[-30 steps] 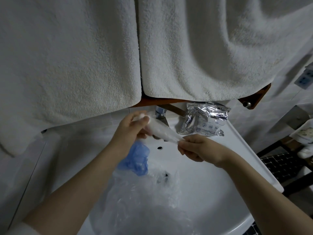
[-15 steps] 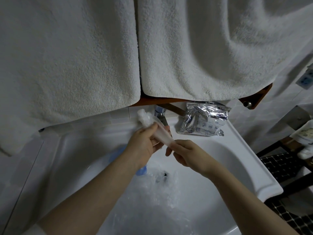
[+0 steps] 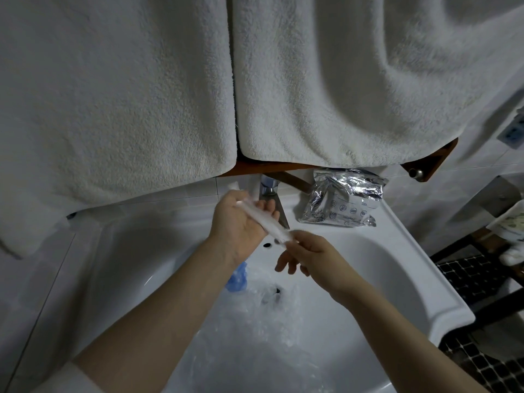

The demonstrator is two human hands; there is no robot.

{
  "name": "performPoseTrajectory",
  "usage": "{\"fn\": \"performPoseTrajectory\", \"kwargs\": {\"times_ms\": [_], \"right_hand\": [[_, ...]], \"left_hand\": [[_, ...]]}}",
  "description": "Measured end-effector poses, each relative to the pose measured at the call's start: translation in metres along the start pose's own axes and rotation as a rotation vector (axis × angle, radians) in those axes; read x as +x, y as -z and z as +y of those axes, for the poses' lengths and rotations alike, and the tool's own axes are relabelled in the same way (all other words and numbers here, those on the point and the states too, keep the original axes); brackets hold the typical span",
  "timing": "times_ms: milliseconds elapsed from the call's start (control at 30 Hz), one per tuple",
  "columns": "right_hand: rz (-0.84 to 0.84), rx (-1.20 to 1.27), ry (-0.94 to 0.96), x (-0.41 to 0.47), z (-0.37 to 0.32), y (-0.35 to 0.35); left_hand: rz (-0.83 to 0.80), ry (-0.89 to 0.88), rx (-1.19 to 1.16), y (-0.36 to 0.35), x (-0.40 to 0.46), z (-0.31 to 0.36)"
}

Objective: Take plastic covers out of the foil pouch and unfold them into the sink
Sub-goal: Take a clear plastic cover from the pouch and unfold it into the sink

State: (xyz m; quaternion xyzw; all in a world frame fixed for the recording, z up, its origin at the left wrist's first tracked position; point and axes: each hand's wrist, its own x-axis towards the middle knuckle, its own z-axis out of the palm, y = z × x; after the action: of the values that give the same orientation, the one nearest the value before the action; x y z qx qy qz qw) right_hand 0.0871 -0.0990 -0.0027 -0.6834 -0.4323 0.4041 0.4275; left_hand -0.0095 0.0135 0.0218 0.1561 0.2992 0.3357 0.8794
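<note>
One rolled plastic cover point(image 3: 265, 221) stretches between two hands above the sink point(image 3: 397, 268); the left hand point(image 3: 238, 225) grips its upper part, the right hand point(image 3: 307, 255) pinches its lower end; one foil pouch point(image 3: 344, 201) lies on the sink's back ledge; two white towels point(image 3: 340, 80) hang above.

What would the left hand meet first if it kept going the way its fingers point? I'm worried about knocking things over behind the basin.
Probably the chrome faucet: the left hand, gripping the folded plastic cover, points up toward it. Depth is unclear.
</note>
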Motion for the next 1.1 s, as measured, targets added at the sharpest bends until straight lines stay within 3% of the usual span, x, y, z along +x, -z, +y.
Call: {"fn": "performPoseTrajectory", "kwargs": {"times_ms": [100, 233, 633, 800, 1100], "right_hand": [[0.059, -0.034, 0.097, -0.002, 0.000, -0.004], [-0.010, 0.024, 0.208, -0.005, -0.001, -0.004], [-0.310, 0.248, 0.115, -0.002, -0.011, 0.018], [-0.217, 0.044, 0.112, 0.001, -0.014, 0.018], [-0.011, 0.017, 0.038, 0.008, -0.021, 0.009]], "left_hand": [[0.040, 0.010, 0.036, -0.001, 0.000, -0.005], [0.043, 0.028, 0.000, 0.000, 0.009, 0.003], [-0.178, -0.012, 0.045, 0.005, 0.014, 0.015], [-0.225, 0.034, 0.087, 0.004, 0.015, 0.020], [-0.234, 0.066, 0.133, 0.008, 0.016, 0.017]]}}
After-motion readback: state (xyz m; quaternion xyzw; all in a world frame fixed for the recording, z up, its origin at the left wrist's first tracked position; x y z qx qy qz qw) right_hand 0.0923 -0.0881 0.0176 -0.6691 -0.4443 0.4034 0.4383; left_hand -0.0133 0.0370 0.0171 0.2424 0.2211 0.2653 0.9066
